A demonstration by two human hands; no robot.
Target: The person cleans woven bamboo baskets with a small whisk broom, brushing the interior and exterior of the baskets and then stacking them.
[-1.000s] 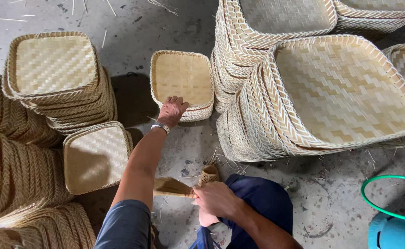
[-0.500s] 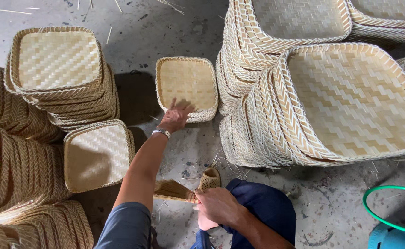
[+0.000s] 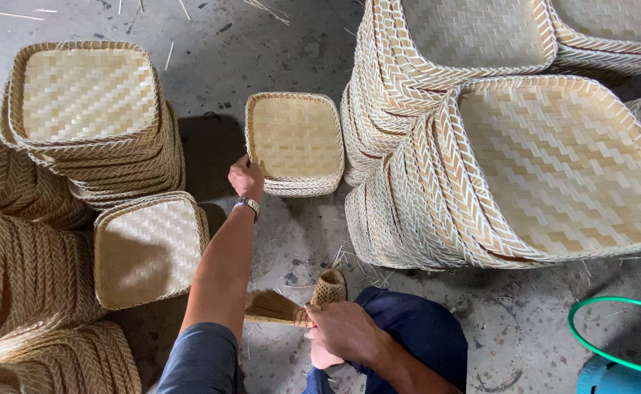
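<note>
Left hand now grips small basket's edge

One cam only, head-worn, looking almost straight down at the concrete floor. Landmark: the small woven tray stack, sitting just above frame centre. View comes from behind and above the person's arms, facing fwd past that stack; left hand at its lower-left edge, right hand well below it, near the bottom edge. Close range, approx arm's reach. No 2nd view, so no shared area.
</note>
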